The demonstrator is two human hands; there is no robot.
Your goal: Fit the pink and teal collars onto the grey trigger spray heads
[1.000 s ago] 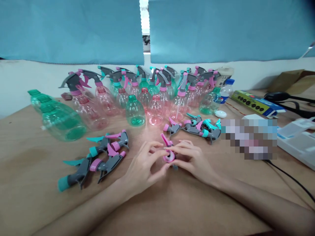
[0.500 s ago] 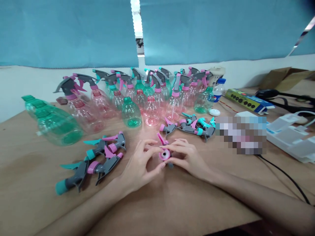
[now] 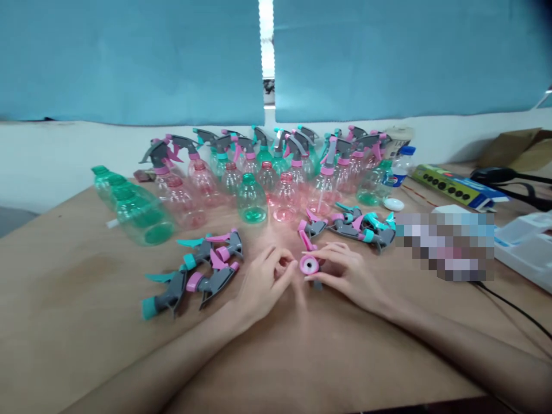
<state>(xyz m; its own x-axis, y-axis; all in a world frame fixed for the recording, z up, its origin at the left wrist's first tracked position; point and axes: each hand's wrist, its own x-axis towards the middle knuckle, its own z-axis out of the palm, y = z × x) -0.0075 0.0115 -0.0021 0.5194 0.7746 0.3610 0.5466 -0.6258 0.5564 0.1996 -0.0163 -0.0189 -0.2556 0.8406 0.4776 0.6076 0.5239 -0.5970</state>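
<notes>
Fingers of our right hand (image 3: 351, 275) clamp a pink-collared trigger sprayer head (image 3: 309, 270), its open end facing us, about midway between the near and far edges of the desk (image 3: 259, 368). Our left hand (image 3: 261, 282) has thumb and index tips together just beside it; whether they pinch anything small, we cannot tell. We would do best gripping firmly, holding that opening steady and unobstructed.

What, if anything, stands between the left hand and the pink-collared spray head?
Nothing visible: only a narrow gap lies between the left hand and the pink-collared spray head, which the right hand holds.
</notes>
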